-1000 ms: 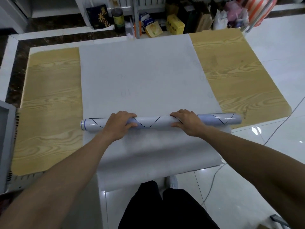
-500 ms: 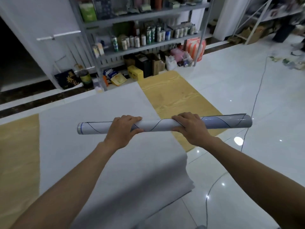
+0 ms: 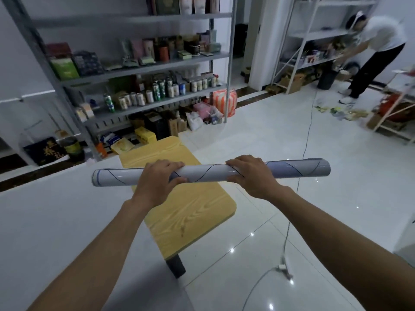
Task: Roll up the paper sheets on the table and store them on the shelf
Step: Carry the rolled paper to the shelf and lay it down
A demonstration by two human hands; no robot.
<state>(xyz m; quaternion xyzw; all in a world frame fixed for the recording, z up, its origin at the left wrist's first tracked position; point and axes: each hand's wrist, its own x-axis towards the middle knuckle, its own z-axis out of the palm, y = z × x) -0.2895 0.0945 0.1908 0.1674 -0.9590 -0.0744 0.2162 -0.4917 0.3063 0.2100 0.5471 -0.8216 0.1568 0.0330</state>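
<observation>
Roll [image 3: 208,173] of paper lies level, long axis left to right, above the table [image 3: 188,212]; left hand [image 3: 157,180] and right hand [image 3: 251,176] each curl around it.

The rolled sheet [image 3: 211,173] looked like smooth paper with a slight gloss, catching light along its curve. The flat sheet [image 3: 56,221] on the table was matt, pale paper. The table top [image 3: 190,212] showed yellow wood grain with a dull finish. The floor tiles [image 3: 348,153] were glossy, mirroring lamps. The shelf [image 3: 134,20] was grey matt metal
</observation>
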